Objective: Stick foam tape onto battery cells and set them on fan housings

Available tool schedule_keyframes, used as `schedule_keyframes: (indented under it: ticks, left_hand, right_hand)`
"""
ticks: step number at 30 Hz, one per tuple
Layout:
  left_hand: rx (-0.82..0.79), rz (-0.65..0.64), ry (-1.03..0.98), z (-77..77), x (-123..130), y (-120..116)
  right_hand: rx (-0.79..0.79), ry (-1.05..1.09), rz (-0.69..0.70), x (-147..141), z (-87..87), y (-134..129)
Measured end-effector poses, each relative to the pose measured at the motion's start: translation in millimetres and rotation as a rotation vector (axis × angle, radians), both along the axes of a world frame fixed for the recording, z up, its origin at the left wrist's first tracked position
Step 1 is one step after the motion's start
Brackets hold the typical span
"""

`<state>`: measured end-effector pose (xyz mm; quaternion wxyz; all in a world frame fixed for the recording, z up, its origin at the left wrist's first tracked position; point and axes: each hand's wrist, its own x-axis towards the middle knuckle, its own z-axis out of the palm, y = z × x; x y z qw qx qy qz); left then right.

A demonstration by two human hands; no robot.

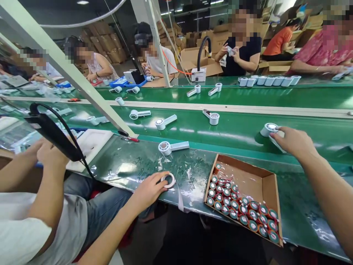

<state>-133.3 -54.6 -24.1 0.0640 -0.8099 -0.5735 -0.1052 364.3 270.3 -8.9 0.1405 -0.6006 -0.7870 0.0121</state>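
My left hand [150, 189] is closed around a roll of white tape [172, 182] at the bench's front edge, with a loose strip hanging down beside it. Out over the green belt, my right hand [299, 141] grips the handle of a white handheld fan body [268, 129], whose round head points left. Another white fan body [179, 146] lies on the bench ahead of my left hand. Between my hands sits an open cardboard tray [255, 178], its near part filled with several cylindrical batteries [234, 204] with red wires.
More fan bodies [165, 122] lie along the green conveyor belt [242, 129]. A slanted white post [68, 70] crosses the left side. Beside me, a co-worker's hands [52, 152] are near a black hanging tool [53, 136]. Several people sit across the belt.
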Motion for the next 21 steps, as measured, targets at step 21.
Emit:
schedule_keyframes:
  ticks: [21]
  left_hand:
    - [0.245, -0.188, -0.217, 13.4, 63.9, 17.0]
  right_hand:
    - [-0.6, 0.283, 0.802, -120.9, 54.6, -180.1]
